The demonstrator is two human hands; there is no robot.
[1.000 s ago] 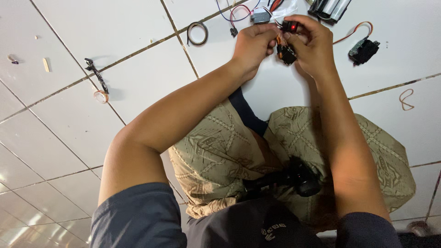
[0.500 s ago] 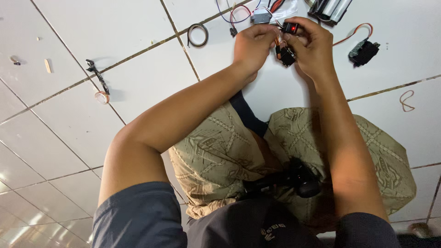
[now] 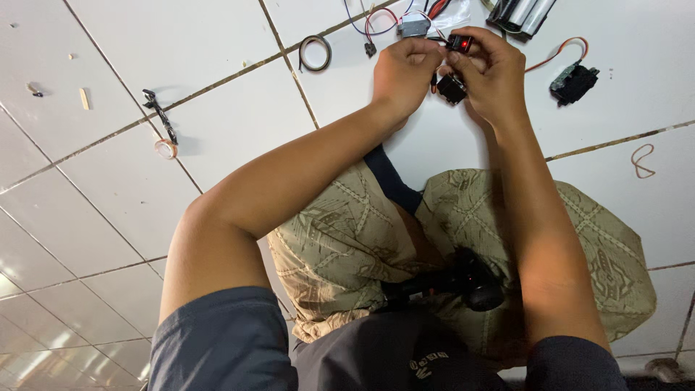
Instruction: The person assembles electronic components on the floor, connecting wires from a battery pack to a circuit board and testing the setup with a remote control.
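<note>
Here both hands meet over the tiled floor: right hand pinches a small black module, probably with its red-lit switch; left hand closes on it from the left.

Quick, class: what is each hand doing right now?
Left hand: closed on thin wires.
Right hand: closed on a small black part.

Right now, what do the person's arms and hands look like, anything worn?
Both hands, left hand and right hand, are bare: no gloves, and no rings or watch visible. Forearms are uncovered. Short dark grey-blue sleeves end above the elbows on both arms.
</note>
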